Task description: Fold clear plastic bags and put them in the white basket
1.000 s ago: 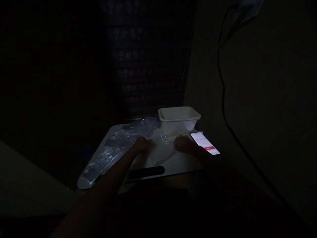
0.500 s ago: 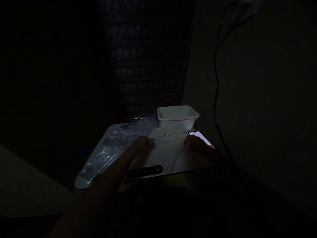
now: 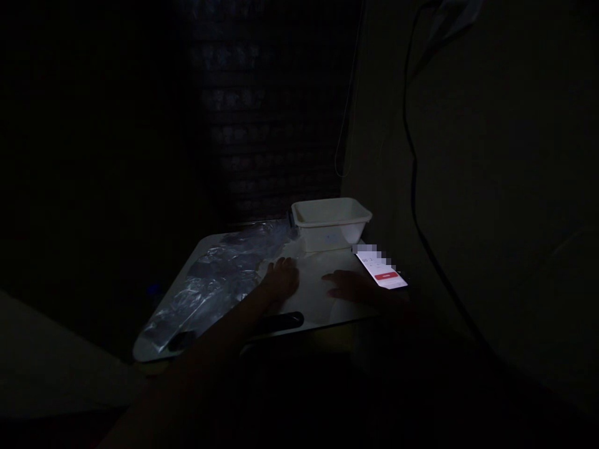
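The scene is very dark. My left hand (image 3: pixel 282 279) rests on the middle of a small white table (image 3: pixel 322 310), its fingers spread and pointing away from me. To its right, my right hand (image 3: pixel 345 285) is over the tabletop with fingers apart and nothing visible in them. Crumpled clear plastic (image 3: pixel 219 268) covers the table's left part, left of my left hand. At the back edge stands a white rectangular tub (image 3: pixel 330 236). A lit phone (image 3: pixel 381 268) lies at the table's right side, just beyond my right hand.
A dark slot (image 3: pixel 283 321) is near the table's front edge. One black cable (image 3: pixel 412 181) hangs down the right wall. Behind the table is a dark slatted blind (image 3: pixel 243 134) with a thin cord loop (image 3: pixel 344 171) beside it.
Both hands have opened from closed shapes. My right hand has moved left and down, uncovering more of the phone screen. The view has shifted slightly.
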Demonstrator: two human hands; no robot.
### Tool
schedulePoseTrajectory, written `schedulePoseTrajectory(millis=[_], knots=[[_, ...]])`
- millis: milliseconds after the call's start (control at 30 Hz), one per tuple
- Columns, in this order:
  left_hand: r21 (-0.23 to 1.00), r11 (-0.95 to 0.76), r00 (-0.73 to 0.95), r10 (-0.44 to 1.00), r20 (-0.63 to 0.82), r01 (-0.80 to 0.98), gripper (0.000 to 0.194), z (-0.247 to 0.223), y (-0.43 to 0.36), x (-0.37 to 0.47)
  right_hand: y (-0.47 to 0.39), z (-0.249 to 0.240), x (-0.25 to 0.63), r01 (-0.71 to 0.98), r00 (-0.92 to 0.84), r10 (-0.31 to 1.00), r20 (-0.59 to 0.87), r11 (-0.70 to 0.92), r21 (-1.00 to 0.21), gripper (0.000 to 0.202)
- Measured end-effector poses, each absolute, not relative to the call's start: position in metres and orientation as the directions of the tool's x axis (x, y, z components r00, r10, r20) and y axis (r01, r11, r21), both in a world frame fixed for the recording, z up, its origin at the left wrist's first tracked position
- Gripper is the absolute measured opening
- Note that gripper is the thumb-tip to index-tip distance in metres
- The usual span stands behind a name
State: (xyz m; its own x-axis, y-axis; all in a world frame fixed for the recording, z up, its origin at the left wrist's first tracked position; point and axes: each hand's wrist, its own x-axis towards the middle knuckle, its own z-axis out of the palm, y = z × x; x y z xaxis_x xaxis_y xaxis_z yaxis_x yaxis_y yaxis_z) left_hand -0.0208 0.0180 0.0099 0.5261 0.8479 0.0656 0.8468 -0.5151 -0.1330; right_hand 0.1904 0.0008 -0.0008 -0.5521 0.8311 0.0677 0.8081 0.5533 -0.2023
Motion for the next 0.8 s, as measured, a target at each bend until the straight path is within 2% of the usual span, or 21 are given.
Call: schedulePoseTrajectory(millis=[233, 400, 533, 667, 800], knots=[[-0.155, -0.296, 0.309, 0.948, 0.071, 0.943, 0.043, 0.013, 0.023, -0.019, 0.005, -0.003, 0.206, 0.779, -0.604, 0.797, 0.018, 0.595, -0.200, 0.043], [-0.085, -0.224, 0.227, 0.973, 0.030, 0.971, 0.040, 0.020, 0.024, -0.023, 0.007, -0.002, 0.210, 0.765, -0.622, 0.783, 0.023, 0.613, -0.196, 0.042], [-0.105, -0.210, 0.214, 0.977, 0.026, 0.972, 0.033, 0.022, 0.022, -0.032, 0.012, -0.005, 0.212, 0.805, -0.568, 0.822, 0.038, 0.565, -0.180, 0.035], [-0.129, -0.186, 0.193, 0.980, 0.042, 0.974, 0.032, 0.023, 0.021, -0.042, 0.013, -0.004, 0.214, 0.839, -0.525, 0.850, 0.047, 0.525, -0.143, 0.036], [-0.092, -0.203, 0.207, 0.978, 0.037, 0.975, 0.034, 0.027, 0.022, -0.047, 0.012, 0.000, 0.219, 0.923, -0.369, 0.919, 0.141, 0.380, -0.058, 0.034]])
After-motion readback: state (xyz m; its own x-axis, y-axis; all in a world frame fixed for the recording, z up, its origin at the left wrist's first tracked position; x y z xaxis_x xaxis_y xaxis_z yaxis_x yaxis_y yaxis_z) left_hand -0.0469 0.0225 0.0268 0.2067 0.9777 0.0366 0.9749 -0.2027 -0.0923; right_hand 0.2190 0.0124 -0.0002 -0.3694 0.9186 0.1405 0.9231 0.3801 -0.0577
